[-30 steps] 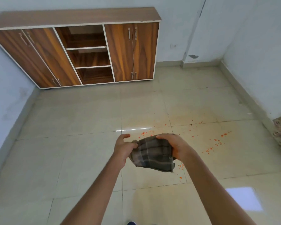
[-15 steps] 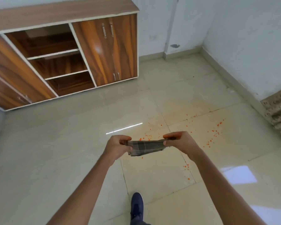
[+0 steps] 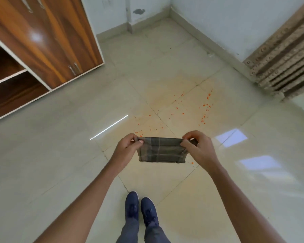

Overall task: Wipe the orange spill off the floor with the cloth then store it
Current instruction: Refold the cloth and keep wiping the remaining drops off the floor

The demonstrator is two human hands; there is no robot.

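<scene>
Cloth (image 3: 161,152) now unfolded — taut between left hand (image 3: 128,146) | right hand (image 3: 197,148)

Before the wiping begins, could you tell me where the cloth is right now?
In the head view, the cloth is held off the floor, stretched between the left hand and right hand, just short of the orange spill.
</scene>
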